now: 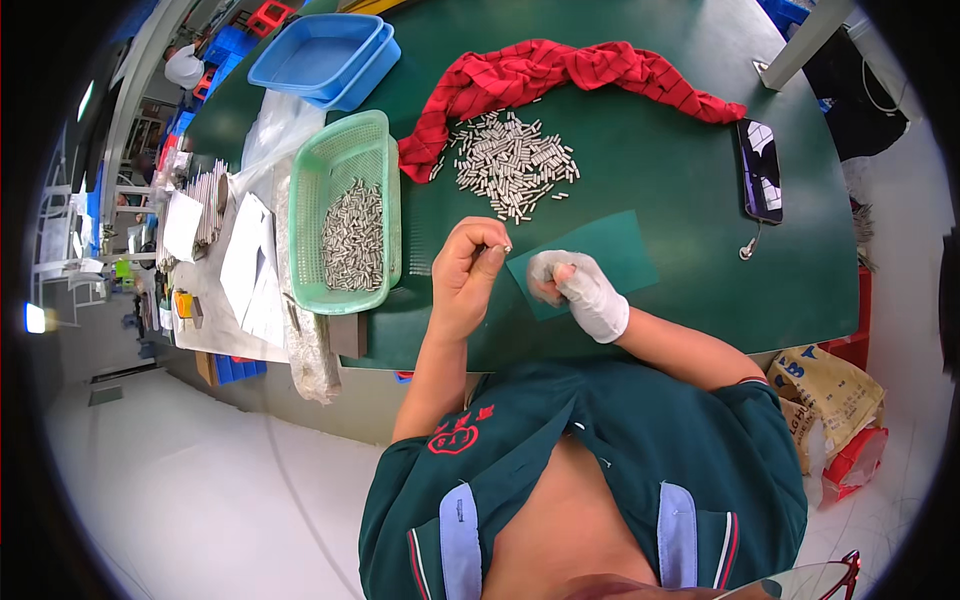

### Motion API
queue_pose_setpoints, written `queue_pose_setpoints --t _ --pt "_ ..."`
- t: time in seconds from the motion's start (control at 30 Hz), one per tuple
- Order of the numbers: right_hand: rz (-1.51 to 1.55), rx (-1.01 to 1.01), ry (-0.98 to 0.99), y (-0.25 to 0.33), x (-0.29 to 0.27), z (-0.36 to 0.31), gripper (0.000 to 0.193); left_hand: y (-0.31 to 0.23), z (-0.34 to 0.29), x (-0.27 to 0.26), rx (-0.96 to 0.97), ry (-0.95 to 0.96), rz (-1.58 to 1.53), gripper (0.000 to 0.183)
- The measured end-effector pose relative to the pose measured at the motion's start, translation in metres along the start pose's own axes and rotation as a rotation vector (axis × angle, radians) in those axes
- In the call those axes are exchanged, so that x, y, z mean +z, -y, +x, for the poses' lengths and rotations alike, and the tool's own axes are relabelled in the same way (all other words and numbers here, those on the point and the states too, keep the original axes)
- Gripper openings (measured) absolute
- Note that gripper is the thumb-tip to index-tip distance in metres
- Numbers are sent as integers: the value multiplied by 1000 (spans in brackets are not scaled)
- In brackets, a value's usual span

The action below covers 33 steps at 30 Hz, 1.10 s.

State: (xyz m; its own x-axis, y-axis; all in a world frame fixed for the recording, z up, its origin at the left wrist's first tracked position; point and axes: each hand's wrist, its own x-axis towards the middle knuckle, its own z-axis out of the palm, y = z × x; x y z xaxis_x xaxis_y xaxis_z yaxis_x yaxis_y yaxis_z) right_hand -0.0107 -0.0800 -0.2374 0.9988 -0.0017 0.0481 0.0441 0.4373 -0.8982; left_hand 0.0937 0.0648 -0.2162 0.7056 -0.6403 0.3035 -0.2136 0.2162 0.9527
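My bare left hand (pixel 466 275) is pinched around a small metal pin (pixel 508 249), whose end just shows between thumb and forefinger. To its right, my right hand (pixel 582 292) wears a white glove or wrap that leaves some fingertips uncovered. Its fingers are curled closed, and whatever they may hold is hidden. Under the right hand lies a flat green sheet (pixel 620 250). Beyond both hands is a loose pile of short silvery metal pins (pixel 515 160). More such pins (pixel 353 235) fill part of a light green mesh basket (pixel 305 210) left of my left hand.
A crumpled red checked cloth (pixel 560 65) curves behind the pile on the dark green table (pixel 700 300). Nested blue trays (pixel 320 55) stand far left. A phone (pixel 761 170) lies at the right. Papers (pixel 250 265) and bundled rods (pixel 210 205) are beyond the basket.
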Motion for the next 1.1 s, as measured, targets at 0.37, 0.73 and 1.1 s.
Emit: queue_pose_setpoints --t 0.37,0.73,1.1 --pt "-22 -9 -28 -1 2 -2 67 4 -6 3 5 -19 204 2" --pt "381 -144 -133 0 -7 11 51 -3 -9 -1 -90 165 850 6" --pt "355 -113 -250 17 -12 13 55 6 -9 18 -60 363 1012 10"
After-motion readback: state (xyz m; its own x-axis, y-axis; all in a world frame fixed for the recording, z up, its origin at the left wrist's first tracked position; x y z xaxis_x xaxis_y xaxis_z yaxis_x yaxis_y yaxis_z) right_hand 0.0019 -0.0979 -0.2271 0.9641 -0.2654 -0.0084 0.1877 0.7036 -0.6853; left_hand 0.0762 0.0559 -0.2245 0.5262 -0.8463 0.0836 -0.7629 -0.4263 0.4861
